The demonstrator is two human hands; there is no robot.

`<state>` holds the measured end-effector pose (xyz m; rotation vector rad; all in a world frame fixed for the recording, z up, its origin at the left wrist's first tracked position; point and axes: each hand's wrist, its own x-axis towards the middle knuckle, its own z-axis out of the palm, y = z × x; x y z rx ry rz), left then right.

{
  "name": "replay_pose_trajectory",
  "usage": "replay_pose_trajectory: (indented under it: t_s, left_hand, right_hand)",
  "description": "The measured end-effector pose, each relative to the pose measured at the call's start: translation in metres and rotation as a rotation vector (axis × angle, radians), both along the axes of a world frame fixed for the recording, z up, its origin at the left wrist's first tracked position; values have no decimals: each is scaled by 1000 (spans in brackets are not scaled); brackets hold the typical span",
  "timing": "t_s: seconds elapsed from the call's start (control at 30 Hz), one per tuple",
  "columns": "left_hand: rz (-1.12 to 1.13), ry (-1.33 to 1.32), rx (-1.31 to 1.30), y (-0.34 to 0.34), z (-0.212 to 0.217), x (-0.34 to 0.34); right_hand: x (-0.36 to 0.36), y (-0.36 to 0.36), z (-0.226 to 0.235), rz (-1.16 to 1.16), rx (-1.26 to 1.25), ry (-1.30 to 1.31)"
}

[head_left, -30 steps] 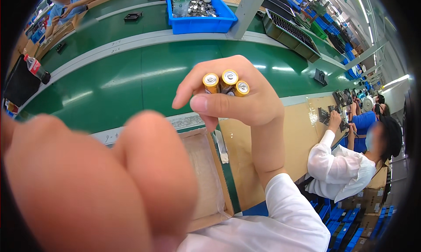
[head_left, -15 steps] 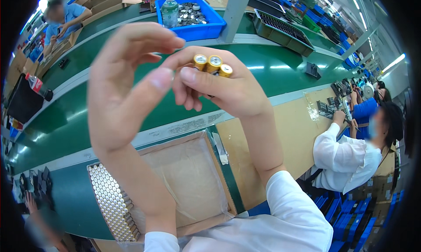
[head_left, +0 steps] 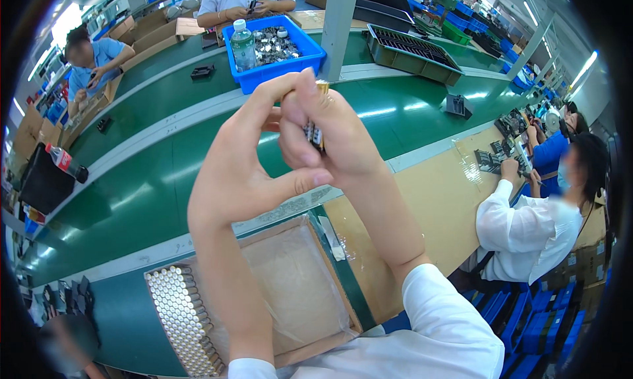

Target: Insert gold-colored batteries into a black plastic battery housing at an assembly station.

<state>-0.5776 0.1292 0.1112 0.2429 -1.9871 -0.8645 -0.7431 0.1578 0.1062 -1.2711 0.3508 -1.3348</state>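
Several gold-and-black batteries (head_left: 314, 136) are gripped in my right hand (head_left: 353, 138), whose fingers are curled round them. Only a gold end at the top and some dark and metal parts show between the fingers. My left hand (head_left: 234, 168) curves in a wide C beside it, thumb and fingers apart, seemingly touching the right hand. Its fingertips are partly hidden behind the right hand, and I see nothing held in it. Below my hands lies a shallow cardboard tray (head_left: 353, 313) lined with clear plastic, with rows of upright batteries (head_left: 181, 313) along its left side.
A green conveyor (head_left: 165, 174) runs across beyond my hands. Past it stands a blue bin (head_left: 277, 69) of small metal parts with a bottle (head_left: 242, 46). A grey-green crate (head_left: 415, 56) sits farther right. Co-workers sit across the line and at right, by a brown board (head_left: 442, 201).
My right hand has turned, so the battery ends that faced up are mostly covered. My left hand has moved right and down, closer round the right hand. The whole view has shifted slightly.
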Motion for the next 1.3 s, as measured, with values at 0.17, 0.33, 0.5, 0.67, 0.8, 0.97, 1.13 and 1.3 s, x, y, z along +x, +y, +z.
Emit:
replay_pose_trajectory:
  t_s: [0.17,0.33,0.5,0.67,0.8,0.97,1.13,1.3]
  left_hand:
    - [46,30,80,2,7,-7]
    - [175,7,15,0,7,-2]
    - [207,-60,96,-4,5,4]
    - [213,-91,76,-4,7,6]
    - [265,-131,22,-2,9,9]
    - [229,-121,-2,-6,4,9]
    - [243,-237,73,-11,-2,6]
    - [208,-181,243,-11,-9,-8]
  right_hand:
    - [3,1,10,-56,190,-221]
    - [14,-3,11,-185,336,-193]
    - [19,-6,5,-57,363,-250]
    - [21,-7,1,-111,381,-174]
    - [19,-12,-5,-24,293,-184]
    - [14,-20,-16,90,288,-51]
    - [6,-22,-16,53,325,57]
    - [-14,-17,-7,-190,114,243]
